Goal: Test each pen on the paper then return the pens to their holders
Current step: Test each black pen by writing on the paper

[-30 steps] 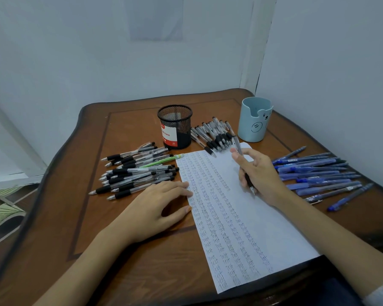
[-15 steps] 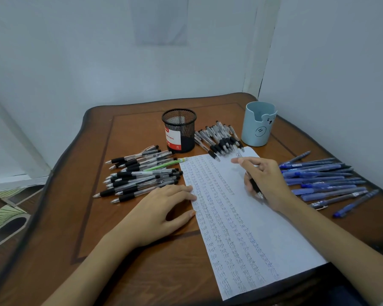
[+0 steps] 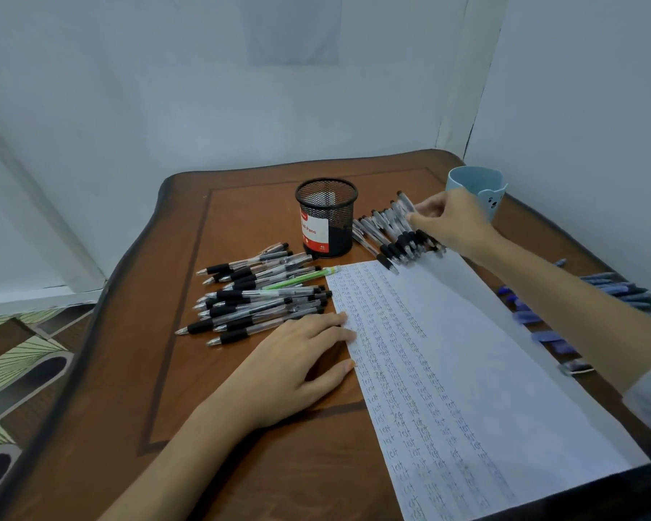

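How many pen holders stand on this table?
2: the black mesh holder near the back middle; the light blue cup at the back right, partly behind the right hand.

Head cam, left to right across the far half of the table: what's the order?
left pile of black pens → black mesh holder → second pile of black pens → blue cup → blue pens

paper (image 3: 504, 370) on table (image 3: 241, 227) | from paper: pen heap (image 3: 256, 295) 9 o'clock | mesh holder (image 3: 326, 218) 11 | pen row (image 3: 386, 235) 12 | cup holder (image 3: 497, 203) 1 | pen spread (image 3: 617, 289) 3
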Motion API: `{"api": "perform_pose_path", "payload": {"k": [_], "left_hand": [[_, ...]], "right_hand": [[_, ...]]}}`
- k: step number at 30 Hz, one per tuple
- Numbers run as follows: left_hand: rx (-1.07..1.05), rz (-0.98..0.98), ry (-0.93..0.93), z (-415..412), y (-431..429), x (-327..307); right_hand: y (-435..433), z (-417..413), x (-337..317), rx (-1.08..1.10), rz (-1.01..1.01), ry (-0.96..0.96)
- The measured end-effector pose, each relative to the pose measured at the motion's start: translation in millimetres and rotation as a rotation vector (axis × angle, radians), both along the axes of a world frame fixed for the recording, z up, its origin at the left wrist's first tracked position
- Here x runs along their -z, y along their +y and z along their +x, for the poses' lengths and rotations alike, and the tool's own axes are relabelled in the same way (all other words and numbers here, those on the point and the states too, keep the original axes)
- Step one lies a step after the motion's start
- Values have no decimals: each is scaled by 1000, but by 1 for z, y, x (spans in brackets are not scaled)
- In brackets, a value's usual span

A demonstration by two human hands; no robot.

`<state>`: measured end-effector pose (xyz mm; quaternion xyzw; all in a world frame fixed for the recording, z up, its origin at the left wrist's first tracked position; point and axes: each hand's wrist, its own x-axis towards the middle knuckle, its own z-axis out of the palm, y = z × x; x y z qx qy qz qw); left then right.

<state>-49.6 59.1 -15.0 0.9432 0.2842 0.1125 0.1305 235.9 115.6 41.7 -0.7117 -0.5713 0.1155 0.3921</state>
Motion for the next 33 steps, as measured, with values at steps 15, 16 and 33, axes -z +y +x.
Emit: {"api": "perform_pose_path", "payload": {"k": [15, 16, 33], "left_hand": [[6, -3, -2, 0, 0, -2], [7, -3, -4, 0, 0, -2], [20, 21, -36, 0, -1, -6]], "right_hand": [[22, -26, 9, -121, 161, -329], [15, -35, 9, -195, 165, -277], [-6, -87, 36, -606, -159, 63]]}}
